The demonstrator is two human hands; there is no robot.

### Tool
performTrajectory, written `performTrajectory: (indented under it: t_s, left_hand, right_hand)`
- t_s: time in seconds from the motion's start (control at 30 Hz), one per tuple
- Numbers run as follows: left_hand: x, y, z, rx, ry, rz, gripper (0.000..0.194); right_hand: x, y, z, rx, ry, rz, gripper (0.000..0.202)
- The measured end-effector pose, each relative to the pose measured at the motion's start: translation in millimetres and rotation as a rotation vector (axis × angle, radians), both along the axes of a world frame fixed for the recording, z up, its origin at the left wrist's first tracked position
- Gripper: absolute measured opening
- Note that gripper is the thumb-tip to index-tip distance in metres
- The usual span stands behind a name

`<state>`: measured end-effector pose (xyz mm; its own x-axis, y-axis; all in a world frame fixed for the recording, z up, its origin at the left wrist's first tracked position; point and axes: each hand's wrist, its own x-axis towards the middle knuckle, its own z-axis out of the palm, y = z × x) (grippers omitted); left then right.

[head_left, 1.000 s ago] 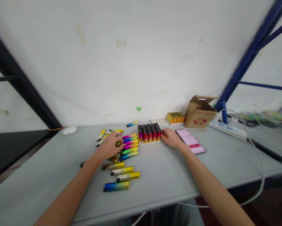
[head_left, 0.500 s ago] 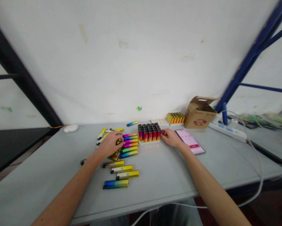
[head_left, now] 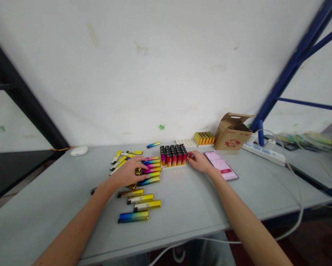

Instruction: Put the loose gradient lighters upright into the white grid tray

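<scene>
My left hand (head_left: 128, 171) has its fingers spread over a row of shiny lighters (head_left: 154, 170) in pink, blue, green and yellow, which lie flat side by side. Thumb and fingers reach to the row's two sides. Closed at the right side of a block of upright lighters (head_left: 177, 159) is my right hand (head_left: 199, 162). A small reddish lighter (head_left: 192, 157) shows between its fingers, mostly hidden. The upright lighters have black tops and red to orange bodies, and stand in a white tray (head_left: 174, 166).
Several loose lighters (head_left: 144, 199) lie nearer the front edge. One blue-yellow lighter (head_left: 153, 145) lies behind. At the back are a white holed tray (head_left: 186, 143), a tray of yellow-orange lighters (head_left: 205, 138) and a cardboard box (head_left: 232, 135). A phone (head_left: 221, 166), power strip (head_left: 266, 153) and white case (head_left: 79, 151) surround.
My left hand's fingers have spread wider over the lying row. My right hand stays beside the upright lighters. The whole view has shifted slightly.
</scene>
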<state>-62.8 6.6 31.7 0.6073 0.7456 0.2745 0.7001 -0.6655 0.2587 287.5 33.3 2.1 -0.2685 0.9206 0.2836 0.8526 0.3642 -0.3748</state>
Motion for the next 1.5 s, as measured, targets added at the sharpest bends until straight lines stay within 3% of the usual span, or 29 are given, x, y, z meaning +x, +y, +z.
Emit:
performTrajectory:
  t_s: [0.23, 0.73, 0.93, 1.03, 1.17, 1.5]
  left_hand:
    - [1, -7, 0.8, 0.01, -0.005, 0.007, 0.036]
    - [-2, -3, -1.9, 0.02, -0.034, 0.051, 0.035]
    - [-6, 0, -6.2, 0.074, -0.013, 0.046, 0.035]
    - [-4, -1, -5.6, 0.081, -0.005, 0.047, 0.035]
    - [-6, 0, -2.2, 0.076, -0.033, 0.049, 0.035]
    - [-29, 6, 9.0, 0.084, -0.092, 0.343, 0.046]
  right_hand:
    - [1, 2, 0.3, -0.025, -0.005, 0.005, 0.026]
    - [1, -3, 8.9, -0.092, 0.012, -0.187, 0.023]
    - [-1, -2, 12.7, 0.029, 0.326, -0.326, 0.021]
    - [-5, 1, 13.5, 0.041, 0.618, -0.235, 0.026]
    - [-9, 1, 16.2, -0.079, 0.929, -0.114, 0.032]
    - [-14, -3, 22.3, -0.147, 1.005, -0.137, 0.016]
